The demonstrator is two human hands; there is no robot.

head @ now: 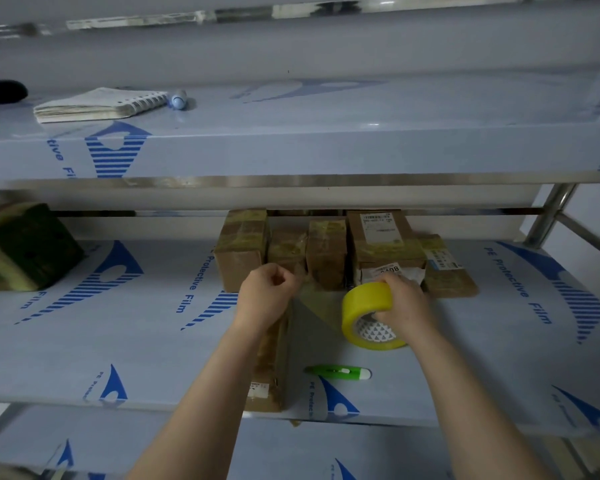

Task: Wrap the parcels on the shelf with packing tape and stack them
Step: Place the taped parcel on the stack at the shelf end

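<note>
Right hand grips the yellow tape roll, and left hand pinches the strip pulled taut between them. That's over the far end of the near parcel at the shelf's front edge. Taping step, I'd say. Next, press it flat and reach for the green cutter to the right. The far parcels wait.

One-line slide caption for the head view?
Right hand grips the yellow tape roll; left hand pinches its pulled-out strip, parcels lined up behind on the shelf.
</note>
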